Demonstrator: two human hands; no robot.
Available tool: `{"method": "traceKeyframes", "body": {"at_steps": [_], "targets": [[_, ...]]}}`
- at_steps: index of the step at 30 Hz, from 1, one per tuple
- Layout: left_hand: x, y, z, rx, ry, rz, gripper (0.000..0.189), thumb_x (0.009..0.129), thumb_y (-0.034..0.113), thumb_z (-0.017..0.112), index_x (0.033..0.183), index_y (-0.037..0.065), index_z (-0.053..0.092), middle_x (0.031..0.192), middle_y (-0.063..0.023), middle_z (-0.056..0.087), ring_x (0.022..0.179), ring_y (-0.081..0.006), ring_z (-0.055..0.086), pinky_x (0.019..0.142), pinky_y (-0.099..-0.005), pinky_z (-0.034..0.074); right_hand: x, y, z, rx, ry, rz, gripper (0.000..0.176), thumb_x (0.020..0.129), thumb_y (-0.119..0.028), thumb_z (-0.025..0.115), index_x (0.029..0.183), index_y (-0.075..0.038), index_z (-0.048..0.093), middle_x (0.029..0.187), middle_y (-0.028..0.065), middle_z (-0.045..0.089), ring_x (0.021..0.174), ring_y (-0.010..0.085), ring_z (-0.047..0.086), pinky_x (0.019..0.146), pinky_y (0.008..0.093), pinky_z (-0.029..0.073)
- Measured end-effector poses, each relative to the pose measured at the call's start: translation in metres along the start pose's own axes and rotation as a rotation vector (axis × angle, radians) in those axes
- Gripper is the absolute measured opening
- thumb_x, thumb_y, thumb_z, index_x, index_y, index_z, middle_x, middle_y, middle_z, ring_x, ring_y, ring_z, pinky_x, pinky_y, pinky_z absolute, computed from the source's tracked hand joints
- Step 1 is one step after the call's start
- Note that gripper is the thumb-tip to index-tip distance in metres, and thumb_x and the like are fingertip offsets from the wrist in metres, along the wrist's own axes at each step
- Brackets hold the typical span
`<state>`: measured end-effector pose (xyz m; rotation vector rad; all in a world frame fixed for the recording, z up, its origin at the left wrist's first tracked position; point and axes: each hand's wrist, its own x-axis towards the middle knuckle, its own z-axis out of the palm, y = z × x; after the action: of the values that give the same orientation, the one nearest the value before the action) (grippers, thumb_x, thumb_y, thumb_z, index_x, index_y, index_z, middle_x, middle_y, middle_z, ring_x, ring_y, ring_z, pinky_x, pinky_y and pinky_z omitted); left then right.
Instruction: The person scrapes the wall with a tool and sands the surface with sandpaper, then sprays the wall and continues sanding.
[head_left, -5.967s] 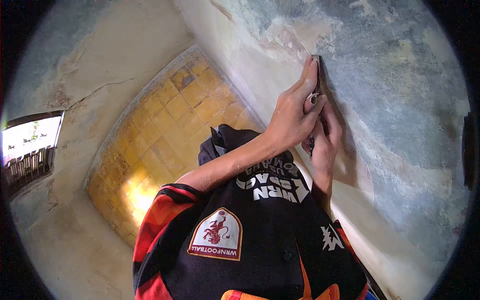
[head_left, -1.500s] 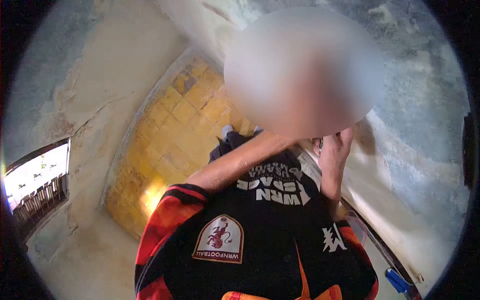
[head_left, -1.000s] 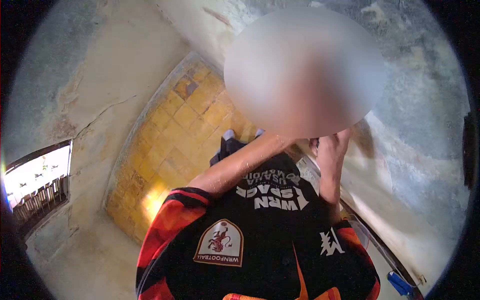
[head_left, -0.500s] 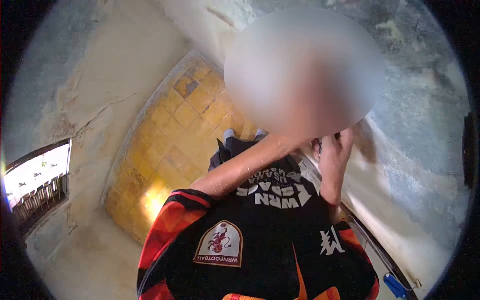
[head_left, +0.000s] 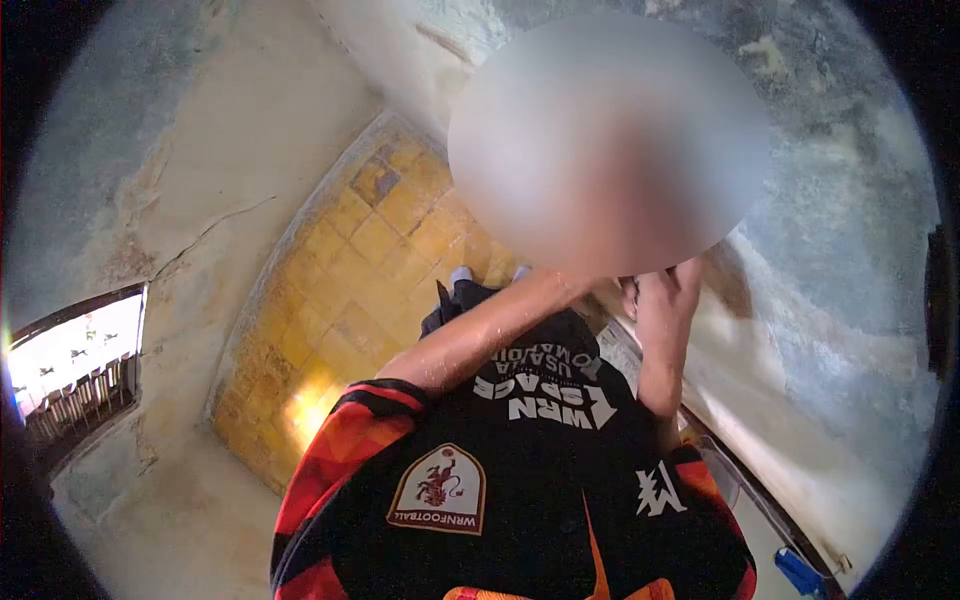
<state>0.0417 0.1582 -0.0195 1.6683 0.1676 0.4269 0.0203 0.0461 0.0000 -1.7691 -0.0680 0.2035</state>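
Observation:
A large round blur covers the upper middle of the head view. My left forearm (head_left: 500, 330) reaches from the red-and-black sleeve (head_left: 345, 425) up to that blur, and its skin looks wet. The fingers of my left hand (head_left: 622, 235) are lost in the blur. Just below its lower edge, my right hand (head_left: 664, 300) is closed, with the fingers curled round something small and dark that I cannot make out. Both hands are close together in front of my black shirt (head_left: 540, 470); whether they touch is hidden.
Yellow tiles (head_left: 350, 270) cover the floor, with my feet (head_left: 460, 274) on them. Worn, cracked walls (head_left: 240, 130) stand around. A barred window (head_left: 80, 375) is at the left. A blue object (head_left: 798, 572) lies on a pale surface at the lower right.
The view has shifted slightly. My right hand has turned a little, and less of the small dark thing shows between its fingers.

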Motion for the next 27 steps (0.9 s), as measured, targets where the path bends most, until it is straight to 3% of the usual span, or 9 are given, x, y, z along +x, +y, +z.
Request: {"method": "traceKeyframes", "body": {"at_steps": [3,8,12,14,17,19,22,24,27], "targets": [[0.003,0.006,-0.009,0.014,-0.065,-0.089,0.035,0.096,0.014,0.059,0.122,-0.009,0.059,0.114,-0.0434,0.057,0.138,-0.0342,0.041,0.097,-0.0350,0.046,-0.008,0.004,0.003,0.008,0.013,0.053,0.048,0.095,0.000,0.051,0.142,0.006,0.049,0.106,0.0088,0.066,0.078,0.0058,0.055,0.065,0.0206,0.046],[0.001,-0.006,-0.001,0.021,-0.015,-0.005,0.032,0.096,0.016,0.059,0.113,-0.011,0.063,0.083,-0.0391,0.053,0.140,-0.0322,0.038,0.094,-0.0341,0.045,-0.001,0.003,0.005,0.045,-0.004,0.053,0.048,0.095,-0.001,0.052,0.142,0.006,0.048,0.106,0.0079,0.068,0.074,0.0053,0.054,0.062,0.0205,0.044],[-0.006,0.005,-0.009,0.061,-0.122,-0.061,0.036,0.094,0.015,0.061,0.121,-0.010,0.061,0.078,-0.0343,0.050,0.141,-0.0284,0.036,0.093,-0.0323,0.045,-0.020,0.001,0.000,0.057,0.011,0.099,0.049,0.095,-0.002,0.052,0.143,0.005,0.048,0.107,0.0076,0.068,0.074,0.0059,0.054,0.063,0.0210,0.044],[0.004,0.007,-0.007,-0.044,-0.025,-0.074,0.021,0.090,0.012,0.062,0.090,-0.008,0.056,0.070,-0.0306,0.050,0.106,-0.0464,0.051,0.092,-0.0441,0.047,-0.010,-0.001,0.001,0.048,0.000,0.053,0.049,0.095,-0.002,0.052,0.143,0.005,0.048,0.106,0.0071,0.068,0.073,0.0060,0.054,0.062,0.0212,0.044],[0.005,-0.001,-0.006,0.002,-0.022,-0.015,0.021,0.091,0.011,0.061,0.094,-0.008,0.056,0.076,-0.0312,0.054,0.106,-0.0458,0.049,0.093,-0.0437,0.046,0.006,0.015,0.003,-0.037,0.010,-0.073,0.049,0.095,-0.002,0.051,0.144,0.004,0.048,0.103,0.0055,0.067,0.069,0.0054,0.052,0.059,0.0213,0.043],[0.003,0.009,-0.016,0.069,-0.199,-0.124,0.042,0.096,0.013,0.058,0.130,-0.012,0.053,0.099,-0.0390,0.063,0.144,-0.0278,0.030,0.098,-0.0342,0.043,-0.001,0.003,0.003,0.006,-0.010,0.009,0.049,0.095,-0.001,0.051,0.143,0.005,0.048,0.101,0.0062,0.066,0.073,0.0058,0.052,0.062,0.0210,0.043],[0.012,0.000,-0.013,0.013,-0.081,-0.045,0.038,0.097,0.014,0.059,0.124,-0.013,0.058,0.101,-0.0404,0.062,0.145,-0.0288,0.029,0.100,-0.0349,0.041,-0.002,-0.004,0.004,0.004,-0.031,0.022,0.049,0.095,0.001,0.049,0.143,0.006,0.047,0.099,0.0062,0.066,0.073,0.0059,0.052,0.062,0.0207,0.043],[0.009,-0.001,-0.007,-0.055,-0.008,-0.023,0.030,0.097,0.015,0.059,0.106,-0.014,0.064,0.096,-0.0394,0.061,0.145,-0.0277,0.029,0.100,-0.0348,0.041,0.002,0.005,0.010,0.004,-0.013,-0.044,0.050,0.095,0.001,0.049,0.144,0.005,0.047,0.098,0.0057,0.065,0.071,0.0056,0.051,0.060,0.0207,0.042],[0.002,-0.004,-0.006,0.007,0.003,0.040,0.020,0.089,0.007,0.059,0.101,-0.007,0.066,0.081,-0.0367,0.056,0.099,-0.0531,0.050,0.093,-0.0474,0.047,-0.006,0.004,0.010,0.052,-0.008,-0.007,0.050,0.094,0.002,0.049,0.145,0.005,0.046,0.101,0.0066,0.065,0.073,0.0060,0.052,0.061,0.0208,0.043]]}}
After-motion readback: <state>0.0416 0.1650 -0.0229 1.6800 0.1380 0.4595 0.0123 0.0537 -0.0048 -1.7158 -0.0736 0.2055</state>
